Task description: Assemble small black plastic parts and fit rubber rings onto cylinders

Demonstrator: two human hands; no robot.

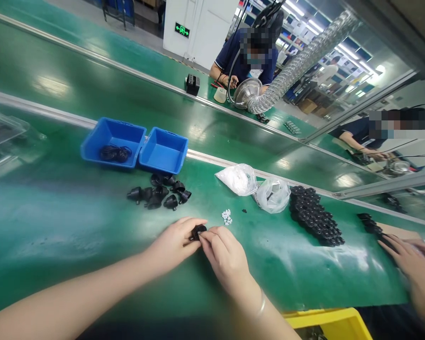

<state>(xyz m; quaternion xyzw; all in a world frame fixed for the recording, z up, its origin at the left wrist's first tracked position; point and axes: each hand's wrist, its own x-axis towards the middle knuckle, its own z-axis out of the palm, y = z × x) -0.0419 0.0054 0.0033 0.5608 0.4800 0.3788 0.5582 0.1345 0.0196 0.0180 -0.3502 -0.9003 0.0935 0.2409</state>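
Here on my feed, the small black housing [199, 231] sits above the near middle of the green bench [74, 241], gripped between both hands. The left hand [177, 240] has its thumb and fingers curled around it, closed to its width. The right hand [225, 255] brings its fingertips together in a tight pinch against the right side; I can't tell whether a tiny piece sits between them.

I judge this housing light and stiff, probably molded plastic, a bit slick where it shines, and unlikely to crush under a pinch. I'd take it around the outer wall, leaving the face clear.

Just left and far, loose black cup-shaped parts [160, 192] lie heaped, several showing round rims and short stubs. Right of the hands, a cluster of pale gray, pebble-small pieces [226, 216] looks easy to scatter. Beyond them, two crinkled clear bags, one packed white [238, 180], the other filmy and slack [273, 196]. Farther right, knobbly black parts [315, 216] stand packed in close rows.
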